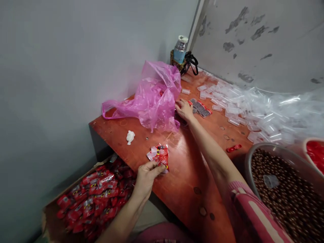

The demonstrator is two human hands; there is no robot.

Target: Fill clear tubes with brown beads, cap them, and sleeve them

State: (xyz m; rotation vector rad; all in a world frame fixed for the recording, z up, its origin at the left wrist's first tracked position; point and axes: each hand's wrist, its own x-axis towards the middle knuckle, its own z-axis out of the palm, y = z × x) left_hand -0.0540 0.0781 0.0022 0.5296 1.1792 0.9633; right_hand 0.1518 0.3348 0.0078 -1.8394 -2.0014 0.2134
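My left hand (pixel 146 179) is closed near the table's front edge, pinching red-and-white printed packets (pixel 160 153) between thumb and fingers. The packets lie partly fanned out over the orange-red tabletop. My right arm stretches across the table, and my right hand (pixel 184 109) is palm down beside a crumpled pink plastic bag (pixel 157 101). Its fingers are bent and apart, over dark items that it mostly covers. Just right of it lies a short row of small clear boxes with dark contents and red edges (pixel 201 108).
A carton of red packets (pixel 96 199) stands below the table at left. Clear plastic boxes (pixel 268 111) are heaped at right, behind a tub of brown balls (pixel 286 195) with a clear cup (pixel 270 181). A bottle (pixel 180 50) stands at the back; white tissue (pixel 130 137) lies at left.
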